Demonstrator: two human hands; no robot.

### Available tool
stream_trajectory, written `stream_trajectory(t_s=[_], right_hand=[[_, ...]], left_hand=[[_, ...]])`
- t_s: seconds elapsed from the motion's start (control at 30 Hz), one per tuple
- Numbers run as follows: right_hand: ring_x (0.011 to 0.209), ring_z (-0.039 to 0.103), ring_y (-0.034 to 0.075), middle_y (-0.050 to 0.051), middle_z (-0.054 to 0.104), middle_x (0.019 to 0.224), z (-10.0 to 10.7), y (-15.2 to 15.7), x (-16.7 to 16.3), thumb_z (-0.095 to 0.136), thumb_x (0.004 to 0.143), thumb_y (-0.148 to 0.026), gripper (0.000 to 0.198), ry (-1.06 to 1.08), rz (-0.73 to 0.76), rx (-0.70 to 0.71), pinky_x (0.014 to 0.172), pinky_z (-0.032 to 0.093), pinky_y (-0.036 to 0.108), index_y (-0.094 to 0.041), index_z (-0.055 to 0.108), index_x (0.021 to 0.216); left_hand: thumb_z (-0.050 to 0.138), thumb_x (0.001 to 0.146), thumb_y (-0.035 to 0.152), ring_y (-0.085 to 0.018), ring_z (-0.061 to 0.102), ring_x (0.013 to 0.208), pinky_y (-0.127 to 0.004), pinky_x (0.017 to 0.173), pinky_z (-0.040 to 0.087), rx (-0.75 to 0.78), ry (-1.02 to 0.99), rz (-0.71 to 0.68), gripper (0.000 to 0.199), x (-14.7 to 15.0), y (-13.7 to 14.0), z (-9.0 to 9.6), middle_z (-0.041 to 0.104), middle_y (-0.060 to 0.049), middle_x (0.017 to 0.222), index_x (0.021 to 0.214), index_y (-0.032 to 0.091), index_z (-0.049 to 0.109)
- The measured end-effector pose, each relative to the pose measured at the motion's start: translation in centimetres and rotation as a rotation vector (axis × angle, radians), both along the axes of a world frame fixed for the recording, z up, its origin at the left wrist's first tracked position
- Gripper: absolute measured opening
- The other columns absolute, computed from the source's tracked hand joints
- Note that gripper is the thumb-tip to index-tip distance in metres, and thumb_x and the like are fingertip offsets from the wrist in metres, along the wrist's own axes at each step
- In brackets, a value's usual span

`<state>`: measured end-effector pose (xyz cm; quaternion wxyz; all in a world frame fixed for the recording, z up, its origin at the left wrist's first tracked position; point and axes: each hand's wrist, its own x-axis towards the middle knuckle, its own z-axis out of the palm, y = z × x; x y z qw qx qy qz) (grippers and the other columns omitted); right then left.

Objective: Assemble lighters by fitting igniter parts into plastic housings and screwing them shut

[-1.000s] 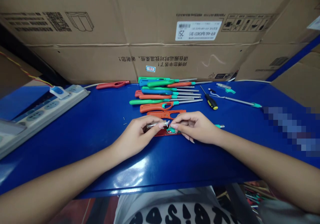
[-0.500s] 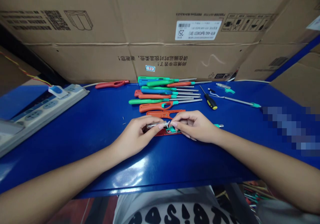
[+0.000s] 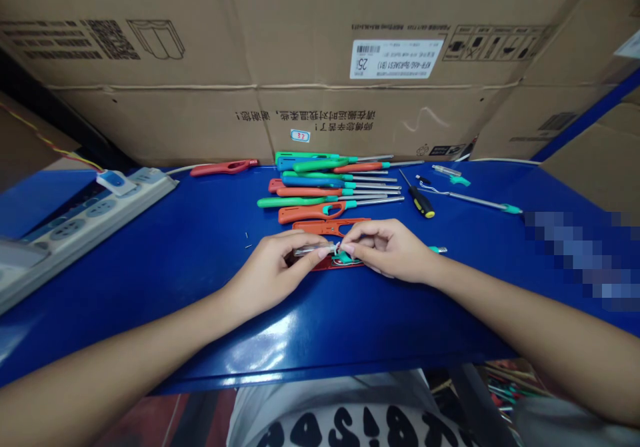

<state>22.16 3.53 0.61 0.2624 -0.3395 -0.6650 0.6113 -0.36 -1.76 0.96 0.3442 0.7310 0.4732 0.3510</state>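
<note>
Pinched in my left hand (image 3: 283, 264) is a clear lighter fuel tank (image 3: 307, 250) with a white valve end (image 3: 337, 248) pointing right. My right hand (image 3: 387, 250) is closed at that valve end, thumb and forefinger together; whether they grip the valve or something tiny there, I cannot make out. Just beneath my hands lies an opened orange lighter casing half (image 3: 325, 264) with a teal trigger piece (image 3: 345, 258) and white wire in it. Behind it rests the other orange casing half (image 3: 330, 228).
Several assembled long-neck lighters (image 3: 315, 202) lie stacked behind. To their right are a screwdriver (image 3: 420, 197), a loose metal lighter tube (image 3: 477, 201) and another clear tank (image 3: 447, 171). A power strip (image 3: 85, 217) stands left; two small screws (image 3: 247, 240) lie nearer. A cardboard sheet (image 3: 200, 120) walls the back.
My right fingers have shifted very slightly at the valve end of the tank. My left hand and the tank stay in place.
</note>
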Motion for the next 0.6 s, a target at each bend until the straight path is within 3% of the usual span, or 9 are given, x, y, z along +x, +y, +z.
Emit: stream_trajectory(t_s=[0.23,0.6], right_hand=[[0.045,0.039,0.004,-0.007,0.052,0.055,-0.13,0.03,-0.01,0.074,0.083,-0.041,0.028,-0.002,0.009,0.058,0.043,0.028,0.021,-0.014,0.067,0.087],[0.063,0.053,0.010,0.002,0.065,0.071,-0.37,0.06,-0.01,0.076,0.078,-0.043,0.030,-0.051,-0.022,0.082,0.058,0.042,0.024,-0.014,0.071,0.084]], left_hand=[[0.063,0.097,0.037,-0.018,0.071,0.093,-0.025,0.079,0.052,-0.026,0.005,0.001,0.022,0.00,-0.07,-0.06,0.078,-0.002,0.105,0.105,0.022,0.077],[0.063,0.097,0.034,-0.014,0.065,0.072,-0.023,0.063,0.046,-0.011,0.061,-0.016,0.023,0.22,-0.34,0.18,0.077,-0.001,0.088,0.109,0.023,0.079]])
